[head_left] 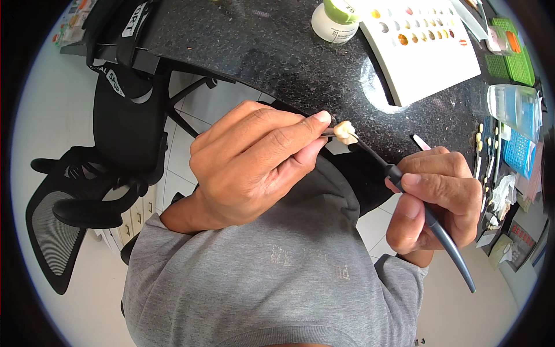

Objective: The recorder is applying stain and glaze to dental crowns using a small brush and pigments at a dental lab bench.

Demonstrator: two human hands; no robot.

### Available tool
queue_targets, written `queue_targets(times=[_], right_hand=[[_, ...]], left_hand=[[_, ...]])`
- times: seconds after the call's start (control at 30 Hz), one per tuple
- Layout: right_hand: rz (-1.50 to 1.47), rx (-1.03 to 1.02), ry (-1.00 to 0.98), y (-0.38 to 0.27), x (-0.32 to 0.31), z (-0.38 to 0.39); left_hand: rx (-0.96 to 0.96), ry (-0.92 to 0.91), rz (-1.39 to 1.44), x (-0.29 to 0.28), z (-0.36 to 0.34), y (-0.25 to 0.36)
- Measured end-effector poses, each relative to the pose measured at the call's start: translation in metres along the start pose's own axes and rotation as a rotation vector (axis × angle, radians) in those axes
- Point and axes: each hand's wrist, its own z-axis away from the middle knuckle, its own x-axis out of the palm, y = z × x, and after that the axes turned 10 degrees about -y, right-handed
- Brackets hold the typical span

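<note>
left fingers (314, 122) pinch a holder (329, 132) bearing a tooth-shaped piece (345, 132) while right fingers (430, 184) clasp a dark tool (437, 226).

Open passage noted across the bare speckled black tabletop (254, 52) beyond the left hand (257, 159), as far as the green-lidded jar (334, 28). Direct crossing to the right hand (442, 194) is barred by the fine brush (376, 156) and tooth crown (345, 132). Raised white palette board (430, 78) obstructs ahead; clear cup (514, 105) and blue basket (519, 154) crowd the far right. Office chair (127, 124) stands at left.
</note>
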Motion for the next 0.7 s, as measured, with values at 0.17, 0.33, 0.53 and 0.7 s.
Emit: queue_targets(times=[0.17, 0.33, 0.53, 0.7], right_hand=[[0.014, -0.021, -0.075, -0.001, -0.006, -0.007], [-0.048, -0.102, -0.017, 0.006, -0.005, -0.009], [-0.103, -0.073, -0.014, 0.003, -0.004, -0.009], [-0.226, 0.010, 0.125, -0.006, -0.005, -0.008]], left_hand=[[0.003, 0.012, 0.007, 0.001, -0.003, 0.000], [0.044, 0.107, -0.012, 0.006, -0.008, -0.004], [0.000, 0.059, -0.029, 0.000, -0.005, 0.005], [-0.002, 0.040, -0.003, -0.001, -0.006, 0.003]])
